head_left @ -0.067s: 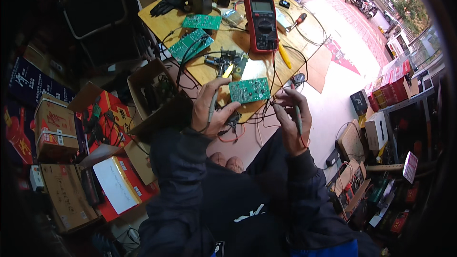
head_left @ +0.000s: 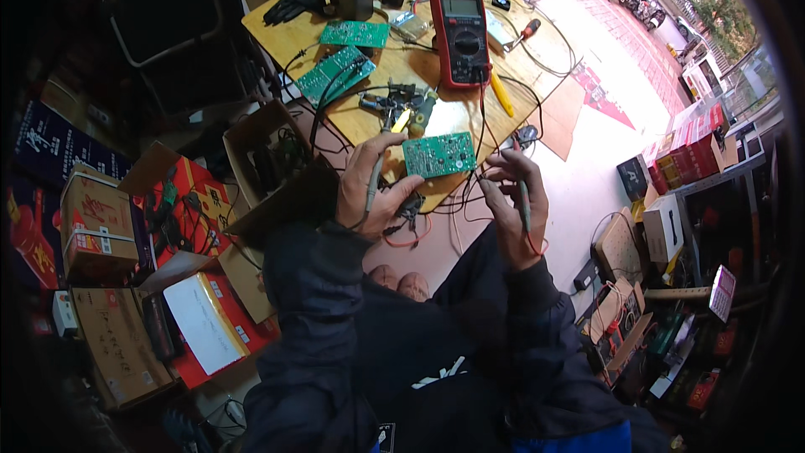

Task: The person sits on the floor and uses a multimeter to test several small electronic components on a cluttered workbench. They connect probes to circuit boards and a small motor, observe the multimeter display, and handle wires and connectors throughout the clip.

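Observation:
A green circuit board [head_left: 438,156] is held up over the table's near edge, its soldered side showing. My left hand [head_left: 366,180] grips its left edge between thumb and fingers. A grey-green probe [head_left: 374,184] also lies in that hand. To the right of the board, my right hand [head_left: 513,205] is closed around a second test probe [head_left: 526,201], whose red lead hangs by the wrist. The right fingertips are close to the board's right edge; whether they touch it I cannot tell. Beyond stands a red and dark multimeter [head_left: 463,38], its leads running down toward me.
Two more green boards, a far one [head_left: 355,34] and a nearer one [head_left: 335,77], lie on the wooden table [head_left: 277,21]. A black glove [head_left: 295,7], a yellow-handled tool [head_left: 501,96], a screwdriver [head_left: 530,29] and tangled cables surround them. Cardboard boxes [head_left: 117,340] crowd the left floor.
The table and the things on it appear slightly higher in the view. Both hands keep the same holds.

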`<state>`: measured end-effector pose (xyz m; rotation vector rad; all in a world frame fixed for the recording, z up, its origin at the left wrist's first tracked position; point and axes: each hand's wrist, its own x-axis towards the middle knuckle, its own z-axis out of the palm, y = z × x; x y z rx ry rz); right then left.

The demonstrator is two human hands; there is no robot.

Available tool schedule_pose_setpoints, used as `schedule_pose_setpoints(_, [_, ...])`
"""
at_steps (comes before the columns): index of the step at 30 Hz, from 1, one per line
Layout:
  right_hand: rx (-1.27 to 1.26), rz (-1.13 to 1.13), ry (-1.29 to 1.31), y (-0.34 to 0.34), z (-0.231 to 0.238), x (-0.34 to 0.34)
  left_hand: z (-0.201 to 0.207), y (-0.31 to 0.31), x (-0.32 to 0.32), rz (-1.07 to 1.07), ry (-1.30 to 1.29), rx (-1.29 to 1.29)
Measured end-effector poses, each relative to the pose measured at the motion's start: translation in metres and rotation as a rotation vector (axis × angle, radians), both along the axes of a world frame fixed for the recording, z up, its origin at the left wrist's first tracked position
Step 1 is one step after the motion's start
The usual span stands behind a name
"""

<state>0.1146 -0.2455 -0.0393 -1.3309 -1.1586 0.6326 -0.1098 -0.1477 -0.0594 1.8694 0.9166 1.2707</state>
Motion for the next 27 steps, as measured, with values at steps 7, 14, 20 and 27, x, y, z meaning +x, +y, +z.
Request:
schedule_pose_setpoints(7, [0.015, 0.072, -0.117, 0.018, -0.016, 0.006, -0.004, 0.001, 0.0, 0.008, 0.038, 0.031])
schedule_pose_setpoints(14, [0.02, -0.016, -0.179, 0.014, -0.021, 0.009, -0.001, 0.001, -0.004, -0.002, 0.016, -0.062])
schedule_pose_setpoints(20, [-0.034, 0.03, -0.266, 0.01, -0.02, 0.016, 0.007, -0.003, -0.002, 0.058, -0.051, -0.136])
schedule_pose_setpoints(27, [0.079, 0.026, -0.07, 0.01, 0.011, 0.008, 0.013, -0.005, -0.005, 0.025, -0.314, -0.371])
